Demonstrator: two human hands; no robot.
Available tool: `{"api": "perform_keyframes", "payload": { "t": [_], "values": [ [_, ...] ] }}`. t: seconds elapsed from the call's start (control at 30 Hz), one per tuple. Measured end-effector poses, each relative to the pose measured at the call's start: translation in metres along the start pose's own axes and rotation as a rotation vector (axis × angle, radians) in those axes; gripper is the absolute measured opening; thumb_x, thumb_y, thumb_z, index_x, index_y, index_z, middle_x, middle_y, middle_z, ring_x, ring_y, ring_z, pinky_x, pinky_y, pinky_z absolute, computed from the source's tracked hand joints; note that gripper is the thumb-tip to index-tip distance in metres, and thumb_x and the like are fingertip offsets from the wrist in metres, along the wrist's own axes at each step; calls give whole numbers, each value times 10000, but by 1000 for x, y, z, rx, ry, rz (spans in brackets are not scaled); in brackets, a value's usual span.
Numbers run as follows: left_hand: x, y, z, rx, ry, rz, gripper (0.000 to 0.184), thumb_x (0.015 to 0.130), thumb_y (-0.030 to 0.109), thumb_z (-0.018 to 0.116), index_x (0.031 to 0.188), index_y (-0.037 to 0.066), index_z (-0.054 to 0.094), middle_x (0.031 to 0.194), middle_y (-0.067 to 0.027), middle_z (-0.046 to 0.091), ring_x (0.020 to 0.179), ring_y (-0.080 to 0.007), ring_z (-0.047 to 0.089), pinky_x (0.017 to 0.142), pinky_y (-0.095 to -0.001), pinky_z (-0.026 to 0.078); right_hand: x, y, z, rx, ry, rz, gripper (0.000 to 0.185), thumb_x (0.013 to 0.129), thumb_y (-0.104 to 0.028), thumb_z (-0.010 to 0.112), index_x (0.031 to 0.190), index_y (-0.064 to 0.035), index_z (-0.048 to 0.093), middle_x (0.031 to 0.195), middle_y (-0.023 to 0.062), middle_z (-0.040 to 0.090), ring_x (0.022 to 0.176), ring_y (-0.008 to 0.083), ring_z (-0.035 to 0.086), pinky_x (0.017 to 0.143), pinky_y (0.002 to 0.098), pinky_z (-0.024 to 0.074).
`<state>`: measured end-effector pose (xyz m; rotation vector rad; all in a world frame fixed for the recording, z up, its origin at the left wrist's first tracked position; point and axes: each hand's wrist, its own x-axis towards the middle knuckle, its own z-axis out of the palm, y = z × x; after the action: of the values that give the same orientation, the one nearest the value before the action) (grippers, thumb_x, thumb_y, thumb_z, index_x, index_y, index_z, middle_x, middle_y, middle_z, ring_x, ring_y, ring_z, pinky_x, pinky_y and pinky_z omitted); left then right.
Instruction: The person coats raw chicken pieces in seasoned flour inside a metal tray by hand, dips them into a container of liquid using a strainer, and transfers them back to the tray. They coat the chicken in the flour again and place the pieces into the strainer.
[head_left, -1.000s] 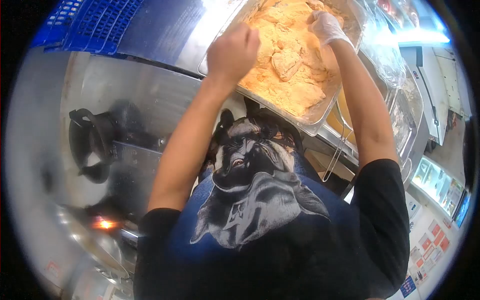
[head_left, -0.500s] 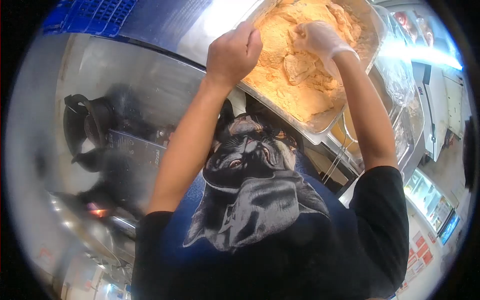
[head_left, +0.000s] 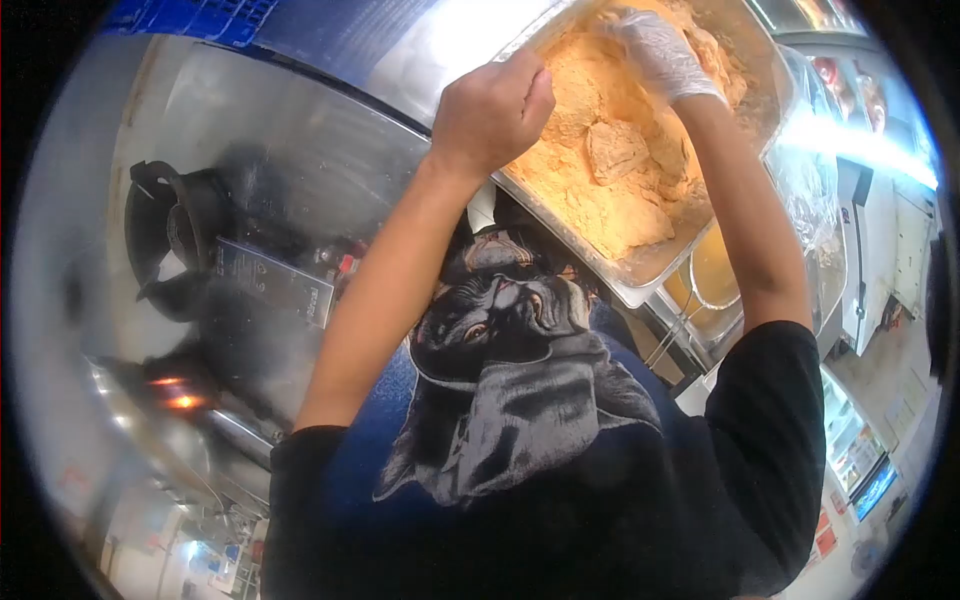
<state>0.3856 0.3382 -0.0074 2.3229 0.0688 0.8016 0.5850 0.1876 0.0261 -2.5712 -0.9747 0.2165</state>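
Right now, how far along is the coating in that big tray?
Done: the middle piece looks covered in orange coating. In hand: the gloved right hand is in the tray; its grip is unclear. The bare left hand is closed near the edge. Left: probably more turning, then lifting out, since coated pieces lie among loose coating.

The right hand in a clear, thin plastic glove (head_left: pixel 662 58), which half a second ago was just beside the rough piece coated in orange-yellow powder (head_left: pixel 616 151), has moved away from it toward the top edge of the frame. The rectangular metal tray of powder (head_left: pixel 655 290) now sits farther right and lower in the frame, and the bare left hand (head_left: pixel 493 112) has also shifted right. The blue perforated plastic basket (head_left: pixel 215 18) is cut off more at the upper left, while more of the thin wire loop (head_left: pixel 693 284) shows below the tray.
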Motion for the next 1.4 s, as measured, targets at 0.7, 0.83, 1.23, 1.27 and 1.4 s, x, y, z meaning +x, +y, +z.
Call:
{"api": "perform_keyframes", "payload": {
  "t": [0.7,0.83,1.23,1.27,1.4],
  "values": [
    [1,3,-3,37,-32,-18,94,973,150,636,908,83,649,677,-128,656,626,-331,678,586,-424,542,68,110,48,-246,-216,328,732,849,-591,742,1366,-76,686,1295,195,721,1233,368,667,1032,432,523],
    [0,3,-2,48,-60,-39,81,973,149,633,930,82,648,675,-132,658,627,-336,679,589,-431,542,64,114,62,-231,-43,184,802,855,-606,730,1450,-80,620,1368,166,695,1275,354,649,1049,421,522],
    [-1,2,-3,25,-50,-24,99,979,160,626,943,70,645,689,-150,663,649,-364,683,601,-459,540,27,71,-11,-284,28,-294,316,939,-291,728,1220,-148,751,1192,89,747,1133,239,675,954,358,531],
    [-2,1,-4,20,-52,-22,99,979,160,626,943,70,645,689,-150,663,649,-364,683,601,-459,540,9,53,-33,27,-44,-81,329,921,-299,749,1213,-147,756,1180,73,751,1102,223,682,929,352,539],
    [-1,2,-3,6,-57,-21,109,983,165,627,943,67,655,697,-155,672,656,-368,689,604,-460,540,-27,89,-75,17,19,163,629,912,-491,750,1369,-63,688,1237,115,756,1098,257,708,994,371,508]
  ]
}}
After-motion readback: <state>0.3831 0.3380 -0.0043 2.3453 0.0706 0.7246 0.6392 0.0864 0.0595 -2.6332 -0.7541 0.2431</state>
